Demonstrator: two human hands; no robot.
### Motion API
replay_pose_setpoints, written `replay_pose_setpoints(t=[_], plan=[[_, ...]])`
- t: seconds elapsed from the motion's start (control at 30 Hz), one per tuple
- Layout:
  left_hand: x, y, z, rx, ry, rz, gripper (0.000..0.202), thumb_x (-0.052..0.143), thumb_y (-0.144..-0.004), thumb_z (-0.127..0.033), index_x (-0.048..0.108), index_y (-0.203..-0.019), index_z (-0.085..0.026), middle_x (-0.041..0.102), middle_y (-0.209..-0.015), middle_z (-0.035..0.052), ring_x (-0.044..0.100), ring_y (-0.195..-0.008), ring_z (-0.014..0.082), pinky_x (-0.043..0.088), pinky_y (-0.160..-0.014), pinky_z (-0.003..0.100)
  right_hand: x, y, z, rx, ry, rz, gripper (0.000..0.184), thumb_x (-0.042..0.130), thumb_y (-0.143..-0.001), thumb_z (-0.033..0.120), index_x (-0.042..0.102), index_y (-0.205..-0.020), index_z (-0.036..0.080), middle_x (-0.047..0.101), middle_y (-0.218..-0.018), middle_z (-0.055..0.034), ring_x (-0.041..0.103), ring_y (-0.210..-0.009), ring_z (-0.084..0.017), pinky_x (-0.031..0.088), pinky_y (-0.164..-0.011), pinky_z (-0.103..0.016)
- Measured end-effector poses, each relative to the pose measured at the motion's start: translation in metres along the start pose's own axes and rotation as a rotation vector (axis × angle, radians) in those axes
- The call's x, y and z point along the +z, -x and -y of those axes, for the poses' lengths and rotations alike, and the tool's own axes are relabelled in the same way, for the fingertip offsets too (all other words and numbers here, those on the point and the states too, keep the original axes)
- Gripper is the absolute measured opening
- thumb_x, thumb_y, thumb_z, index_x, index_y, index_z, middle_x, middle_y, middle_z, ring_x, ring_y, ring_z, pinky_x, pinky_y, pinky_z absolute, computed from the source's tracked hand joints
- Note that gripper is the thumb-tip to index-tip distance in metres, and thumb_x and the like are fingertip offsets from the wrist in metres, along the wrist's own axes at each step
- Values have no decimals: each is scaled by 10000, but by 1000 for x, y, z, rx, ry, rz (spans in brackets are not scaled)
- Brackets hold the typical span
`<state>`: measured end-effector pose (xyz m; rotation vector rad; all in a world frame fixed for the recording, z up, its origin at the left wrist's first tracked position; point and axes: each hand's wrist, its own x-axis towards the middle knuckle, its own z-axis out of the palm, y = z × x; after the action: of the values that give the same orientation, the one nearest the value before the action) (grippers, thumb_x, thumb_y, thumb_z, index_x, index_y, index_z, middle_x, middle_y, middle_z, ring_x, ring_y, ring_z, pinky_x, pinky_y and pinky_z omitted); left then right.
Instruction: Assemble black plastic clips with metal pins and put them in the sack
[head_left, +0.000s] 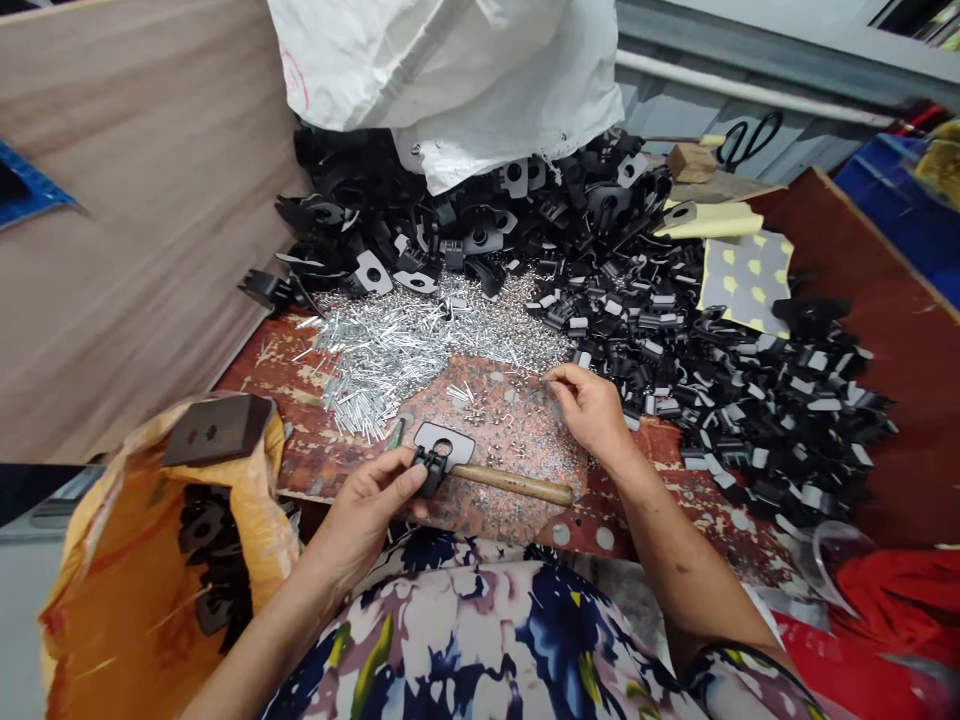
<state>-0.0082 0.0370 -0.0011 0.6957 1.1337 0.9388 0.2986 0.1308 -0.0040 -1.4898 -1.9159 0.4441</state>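
My left hand (373,503) is closed on a small black plastic part with a grey plate (441,450), held near the front of the worn red worktop (675,490). A hammer with a wooden handle (513,484) lies just right of it. My right hand (589,405) reaches toward the heap of thin silver metal pins (390,350), its fingertips pinched on what looks like one pin. Black clips with white faces (712,360) are piled to the right, and larger black bracket parts (450,230) lie at the back.
An orange bag (150,590) at the left holds assembled black parts. A white sack (450,80) hangs over the back pile. Scissors (746,140), a wooden block (690,160) and yellow sheets (742,270) sit at the back right. A wooden board (135,230) walls the left side.
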Motion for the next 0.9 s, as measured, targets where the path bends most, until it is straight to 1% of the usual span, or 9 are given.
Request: replay_pose_setpoints(t=[0.1, 0.23, 0.33, 0.43, 0.6, 0.67, 0.77, 0.83, 0.9], plan=[[0, 1, -1, -19, 28, -5, 376, 894, -714, -467, 671, -715, -164, 580, -718, -43, 578, -515, 74, 474, -537, 188, -1, 15, -6, -42, 105, 57, 189, 532, -960, 191, 717, -982, 227, 723, -971, -52, 677, -905, -208, 504, -819, -341], [2, 1, -3, -29, 36, -6, 379, 902, -705, -466, 678, -715, -160, 578, -720, -38, 578, -520, 78, 489, -527, 187, -2, 25, 0, -113, 115, 126, 179, 554, -978, 201, 729, -968, 236, 700, -905, -34, 659, -866, -197, 508, -802, -345], [3, 1, -1, -18, 31, -1, 363, 893, -721, -459, 683, -726, -164, 571, -720, -39, 571, -522, 73, 488, -530, 181, 4, 25, 14, -191, 174, 179, 143, 601, -974, 217, 730, -918, 241, 691, -861, -21, 624, -865, -203, 483, -867, -385], [2, 2, 2, -7, 18, 20, 340, 873, -751, -445, 685, -728, -163, 575, -738, -30, 568, -545, 74, 491, -539, 178, 16, 22, 28, -267, 261, 220, 142, 624, -974, 239, 729, -879, 245, 672, -839, -22, 584, -865, -212, 449, -849, -390], [1, 4, 2, -10, 0, 54, 329, 844, -779, -452, 691, -734, -165, 546, -742, -25, 538, -569, 82, 500, -533, 189, 28, 16, 35, -375, 346, 348, 274, 545, -967, 119, 719, -788, 234, 670, -795, -48, 561, -852, -225, 421, -792, -388], [2, 5, 0, -7, -9, 62, 324, 845, -771, -453, 694, -737, -168, 540, -746, -22, 536, -582, 89, 508, -538, 197, 25, 16, 36, -310, 190, 297, 240, 555, -963, 142, 725, -823, 238, 689, -795, -36, 582, -830, -215, 447, -806, -398], [9, 2, -2, 2, -23, 93, 293, 852, -759, -429, 703, -745, -177, 542, -756, -15, 529, -605, 100, 518, -552, 215, 20, 20, 44, -120, -288, 190, 115, 619, -942, 230, 724, -909, 262, 727, -866, -3, 646, -835, -188, 514, -815, -386], [17, -2, -3, 3, -21, 126, 275, 852, -754, -413, 703, -739, -181, 539, -740, -16, 515, -594, 99, 509, -552, 220, 22, 26, 53, 0, -627, 177, 55, 670, -914, 277, 722, -900, 265, 731, -935, -4, 678, -889, -181, 552, -819, -371], [27, -6, -4, 3, -4, 153, 269, 836, -760, -415, 702, -728, -184, 534, -719, -18, 507, -569, 93, 492, -543, 223, 30, 32, 64, 89, -839, 182, 63, 703, -894, 310, 725, -875, 254, 721, -1012, -27, 684, -963, -189, 570, -854, -375]])
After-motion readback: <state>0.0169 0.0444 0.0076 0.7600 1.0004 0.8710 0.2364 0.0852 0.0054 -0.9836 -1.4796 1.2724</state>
